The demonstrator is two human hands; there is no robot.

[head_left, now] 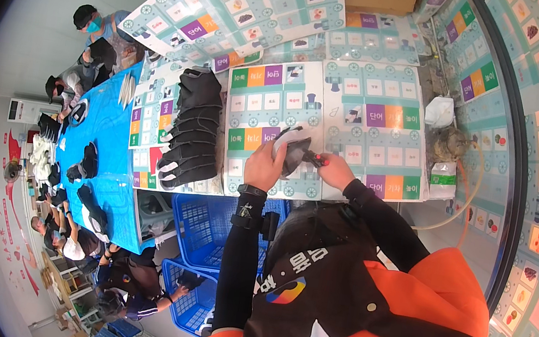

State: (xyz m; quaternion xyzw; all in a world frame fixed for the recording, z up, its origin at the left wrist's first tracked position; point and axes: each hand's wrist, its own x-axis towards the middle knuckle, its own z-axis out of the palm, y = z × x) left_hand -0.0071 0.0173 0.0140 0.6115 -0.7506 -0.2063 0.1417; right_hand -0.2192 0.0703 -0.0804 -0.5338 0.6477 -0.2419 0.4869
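My left hand (262, 167) grips a dark grey and white piece (293, 156) that looks like a shoe upper, its fingers closed on the left edge. My right hand (336, 174) is closed around a small black-and-red hand tool (315, 158), perhaps snips. The tool's tip meets the right side of the piece; its exact kind is too small to tell. Both hands are above the near part of the patterned table (371, 138). Left of them lies a row of overlapping black shoe uppers (193, 126), some with pale edges.
Blue plastic baskets (205, 228) stand below the table edge on the left. Beyond is a blue-covered table (96, 136) with black pieces and several people (98, 31) at it. Patterned boards (238, 7) lean at the back. A white-green packet (442, 180) and thin hose (473, 192) are at right.
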